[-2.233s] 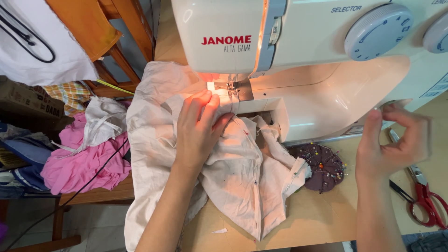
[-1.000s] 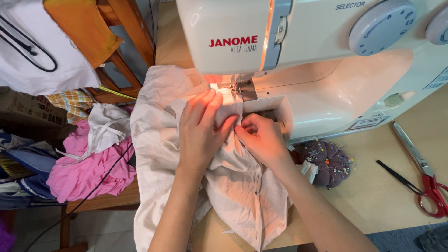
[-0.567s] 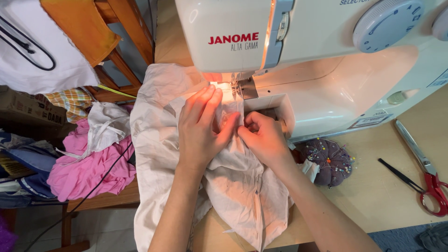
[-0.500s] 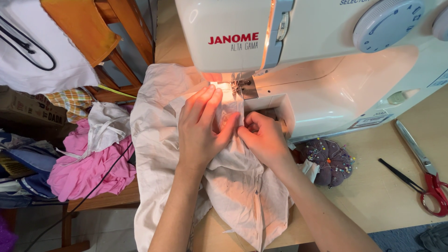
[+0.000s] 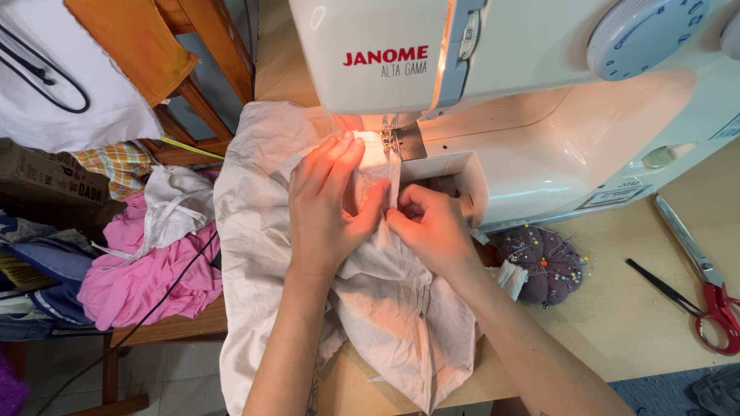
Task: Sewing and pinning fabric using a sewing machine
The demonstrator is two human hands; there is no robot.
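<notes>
While the left hand (image 5: 327,204) lies flat on the pale cloth (image 5: 254,231) at centre frame, the right hand (image 5: 432,227) pinches its folded edge beside the sewing machine (image 5: 539,115).

I'm seeing the cream plastic sewing machine (image 5: 539,115) sitting at the back of the tan wooden table (image 5: 617,323), w/ pale beige crumpled cotton fabric (image 5: 401,323) lying in front, under both hands. Purple round pincushion (image 5: 543,266) is resting right of the fabric; red-handled steel scissors (image 5: 705,285) are lying further right.

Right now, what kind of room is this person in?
Probably a home sewing corner: a white sewing machine on a wooden table, a pincushion full of pins, red-handled scissors, and heaped clothes alongside.
</notes>
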